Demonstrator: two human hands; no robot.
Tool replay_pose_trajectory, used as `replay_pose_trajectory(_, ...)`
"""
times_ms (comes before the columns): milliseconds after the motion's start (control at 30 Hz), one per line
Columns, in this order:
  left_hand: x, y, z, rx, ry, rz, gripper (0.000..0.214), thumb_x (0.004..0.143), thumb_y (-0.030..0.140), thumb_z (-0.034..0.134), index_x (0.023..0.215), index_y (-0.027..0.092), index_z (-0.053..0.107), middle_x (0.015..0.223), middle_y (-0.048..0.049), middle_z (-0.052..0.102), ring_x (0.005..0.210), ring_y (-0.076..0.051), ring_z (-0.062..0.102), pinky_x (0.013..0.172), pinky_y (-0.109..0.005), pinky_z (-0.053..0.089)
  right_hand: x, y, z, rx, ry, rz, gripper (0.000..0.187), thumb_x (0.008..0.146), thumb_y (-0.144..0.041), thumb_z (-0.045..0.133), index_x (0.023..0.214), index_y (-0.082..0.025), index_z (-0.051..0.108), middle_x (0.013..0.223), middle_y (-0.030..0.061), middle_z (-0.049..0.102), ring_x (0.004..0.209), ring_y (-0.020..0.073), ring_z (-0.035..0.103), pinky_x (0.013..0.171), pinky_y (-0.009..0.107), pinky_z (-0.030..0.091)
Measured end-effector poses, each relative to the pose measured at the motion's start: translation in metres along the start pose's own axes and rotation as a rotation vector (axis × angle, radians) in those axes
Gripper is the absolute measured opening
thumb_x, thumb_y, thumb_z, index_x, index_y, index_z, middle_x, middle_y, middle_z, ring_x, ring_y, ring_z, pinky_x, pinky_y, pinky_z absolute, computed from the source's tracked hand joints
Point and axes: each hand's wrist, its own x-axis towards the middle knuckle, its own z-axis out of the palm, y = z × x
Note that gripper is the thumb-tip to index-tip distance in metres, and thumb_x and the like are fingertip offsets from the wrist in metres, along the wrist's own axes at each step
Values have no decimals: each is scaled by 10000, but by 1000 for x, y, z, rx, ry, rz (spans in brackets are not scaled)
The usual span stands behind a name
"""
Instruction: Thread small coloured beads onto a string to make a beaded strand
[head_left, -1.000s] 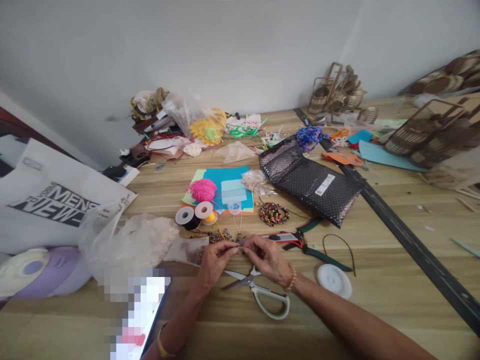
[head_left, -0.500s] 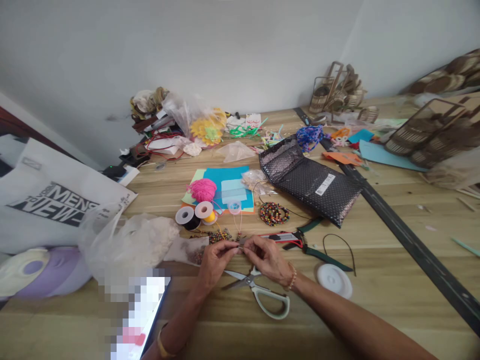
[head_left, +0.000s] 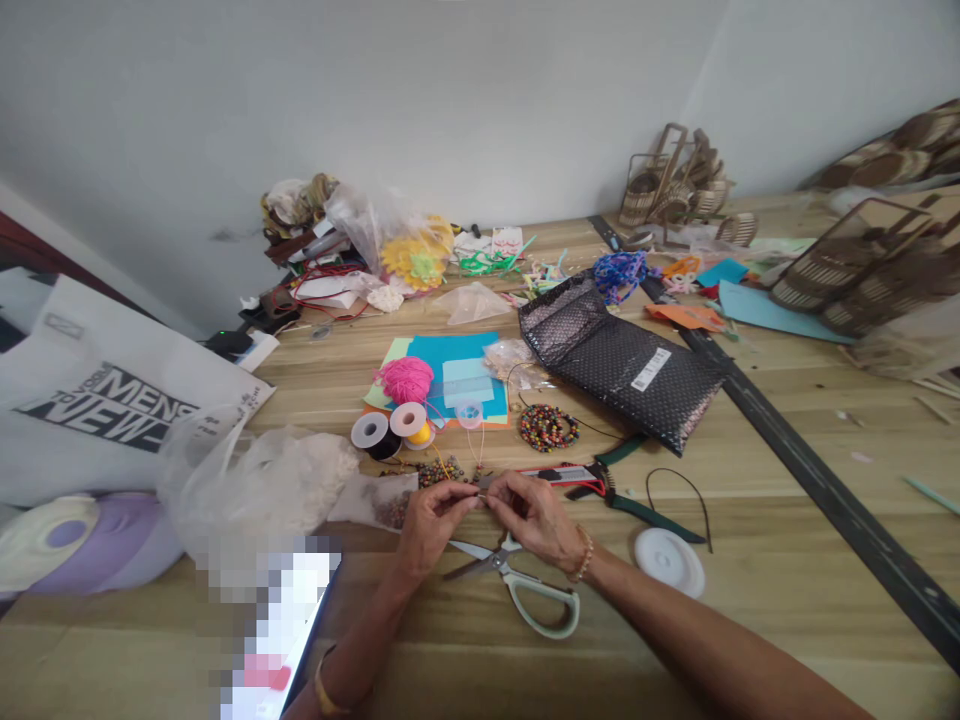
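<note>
My left hand (head_left: 436,521) and my right hand (head_left: 531,512) meet fingertip to fingertip above the table. Both are closed in a pinch; something tiny and thin shows between the fingertips, too small to name. From a small clear spool (head_left: 469,414), pale string runs down toward the fingers. Several mixed-colour beads (head_left: 439,471) lie just beyond my left hand, beside a clear bag of beads (head_left: 386,503). Opened scissors (head_left: 541,602) with white handles rest below my right hand. Behind that hand lie a red-edged box cutter (head_left: 559,475) and dark green-handled pliers (head_left: 651,519).
A coil of strung beads (head_left: 548,428), pink yarn (head_left: 405,379), a black thread spool (head_left: 375,436) and a yellow one (head_left: 412,425) sit ahead. A black bubble mailer (head_left: 622,358) lies right, above a white round lid (head_left: 669,562). A phone (head_left: 285,640) is near my left forearm.
</note>
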Motion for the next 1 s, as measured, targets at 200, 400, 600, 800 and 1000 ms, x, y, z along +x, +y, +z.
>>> replay_pose_trajectory(200,0,0,0,-1,-6,2,145,719,251,661,786,160,751,777,-63,769,728,-201,703,681,-268,554,0,0,0,-5,-5,3,163,883,-240,520,745,-164,565,582,-16,522,509,99,469,487,192,387)
replay_pose_trajectory(400,0,-2,1,3,-7,16,132,719,238,663,782,162,751,772,-60,768,725,-196,701,679,-262,550,1,-2,0,4,-10,14,155,873,-228,526,740,-163,570,589,-19,527,508,94,473,491,187,382)
replay_pose_trajectory(600,0,-5,2,-12,-16,15,143,717,239,663,791,153,751,779,-68,768,730,-199,703,689,-268,549,1,-3,-1,-1,-31,-14,151,871,-217,524,738,-160,571,604,-16,532,521,98,484,505,190,389)
replay_pose_trajectory(800,-1,-4,3,-7,-23,23,125,715,229,668,774,157,752,777,-66,767,741,-203,701,704,-275,546,0,0,0,-3,-30,-3,151,879,-225,524,755,-162,583,600,-14,536,515,99,477,496,191,389)
replay_pose_trajectory(1000,-1,-4,3,-5,-39,24,129,709,238,682,783,163,756,790,-66,770,750,-208,705,715,-282,555,0,2,0,-16,-29,-3,138,869,-222,529,755,-166,582,586,-19,530,509,102,477,494,194,384)
